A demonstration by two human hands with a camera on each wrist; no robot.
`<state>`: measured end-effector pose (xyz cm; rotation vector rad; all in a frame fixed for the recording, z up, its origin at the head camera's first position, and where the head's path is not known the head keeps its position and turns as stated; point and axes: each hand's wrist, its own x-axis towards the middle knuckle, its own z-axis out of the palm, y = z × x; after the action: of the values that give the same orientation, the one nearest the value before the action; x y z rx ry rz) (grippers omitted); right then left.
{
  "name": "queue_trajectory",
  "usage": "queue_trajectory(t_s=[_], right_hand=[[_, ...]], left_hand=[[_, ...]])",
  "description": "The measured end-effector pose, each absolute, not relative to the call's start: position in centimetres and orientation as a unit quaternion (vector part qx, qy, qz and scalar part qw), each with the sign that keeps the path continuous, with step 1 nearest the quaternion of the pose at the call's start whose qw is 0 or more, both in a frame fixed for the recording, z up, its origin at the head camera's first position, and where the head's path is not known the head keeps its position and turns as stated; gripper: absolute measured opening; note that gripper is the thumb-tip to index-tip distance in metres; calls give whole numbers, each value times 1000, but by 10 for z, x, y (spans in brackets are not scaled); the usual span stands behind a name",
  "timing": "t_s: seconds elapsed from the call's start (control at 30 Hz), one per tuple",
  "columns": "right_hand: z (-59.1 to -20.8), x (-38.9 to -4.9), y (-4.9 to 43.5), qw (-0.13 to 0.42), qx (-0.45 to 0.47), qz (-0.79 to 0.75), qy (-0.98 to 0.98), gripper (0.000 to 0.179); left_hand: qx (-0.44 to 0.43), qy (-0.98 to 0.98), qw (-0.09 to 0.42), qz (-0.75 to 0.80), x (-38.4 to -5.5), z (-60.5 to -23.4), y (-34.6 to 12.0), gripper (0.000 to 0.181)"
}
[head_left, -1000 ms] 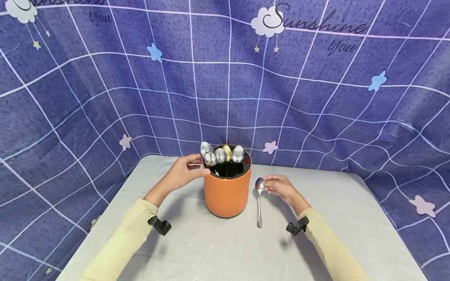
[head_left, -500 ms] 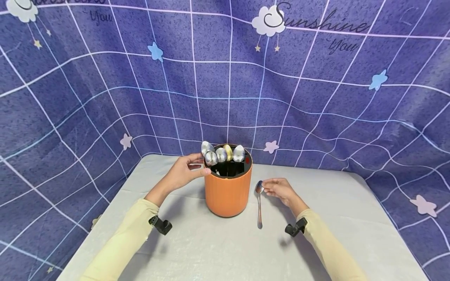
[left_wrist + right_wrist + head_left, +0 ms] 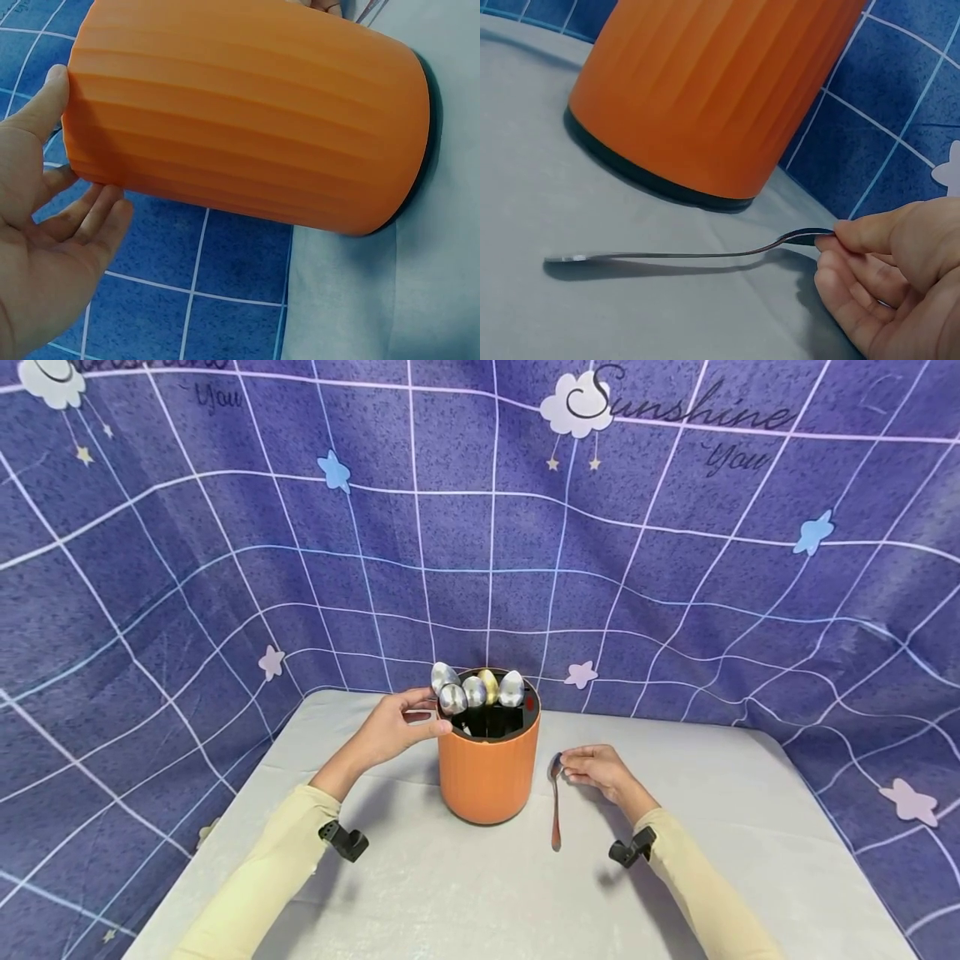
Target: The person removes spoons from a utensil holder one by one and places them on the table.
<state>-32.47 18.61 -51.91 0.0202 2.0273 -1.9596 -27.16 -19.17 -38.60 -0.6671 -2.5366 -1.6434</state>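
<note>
A ribbed orange utensil holder [image 3: 488, 781] with a dark top stands upright on the table. Several spoons [image 3: 453, 698] lean in it bowl-up, mostly silver, one gold-coloured. My left hand [image 3: 393, 727] holds its upper rim from the left, thumb at the front and fingers farther round. To the right of the holder, my right hand [image 3: 600, 770] pinches a silver spoon [image 3: 556, 806] by the tip of its bowl. In the right wrist view, that spoon [image 3: 675, 256] lies nearly level, handle end at the tabletop and bowl slightly raised between thumb and fingers.
A pale grey cloth covers the table [image 3: 420, 885]. Behind it and along the sides hangs a purple-blue grid curtain [image 3: 450, 527] with stars and clouds. Each sleeved forearm wears a black wrist camera [image 3: 343, 841].
My right hand has lowered slightly toward the table, and the spoon's bowl has come down and turned more edge-on. The left hand and holder stay in place.
</note>
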Motion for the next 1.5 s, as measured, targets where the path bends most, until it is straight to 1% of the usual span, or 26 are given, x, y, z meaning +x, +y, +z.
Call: queue_trajectory(t_s=[0.2,0.33,0.6,0.73,0.83,0.97,1.1,1.17,1.27,1.5], right_hand=[[-521,-323,188,166,4,-684,710,38],[-519,-323,192,170,0,-661,731,35],[-506,-318,201,173,-21,-592,787,33],[-499,-316,205,178,-27,-582,793,32],[-494,-314,205,173,-32,-580,795,34],[-484,-311,205,150,-56,-582,797,39],[-472,-306,204,100,-98,-557,819,40],[-465,-303,203,70,-113,-538,832,38],[-453,-300,201,39,-137,-517,844,37],[-421,-295,196,-5,-196,-485,852,29]], left_hand=[[-217,-818,23,-532,-271,-386,-191,61],[-215,-818,21,-534,-270,-386,-190,62],[-214,-817,17,-535,-270,-384,-189,63],[-215,-818,20,-532,-271,-385,-190,63],[-217,-818,22,-532,-271,-385,-192,63],[-218,-817,22,-533,-272,-386,-192,62],[-214,-818,21,-534,-271,-386,-192,62],[-211,-818,20,-535,-271,-386,-192,63],[-210,-816,19,-538,-271,-386,-191,63],[-213,-810,18,-546,-271,-387,-192,63]])
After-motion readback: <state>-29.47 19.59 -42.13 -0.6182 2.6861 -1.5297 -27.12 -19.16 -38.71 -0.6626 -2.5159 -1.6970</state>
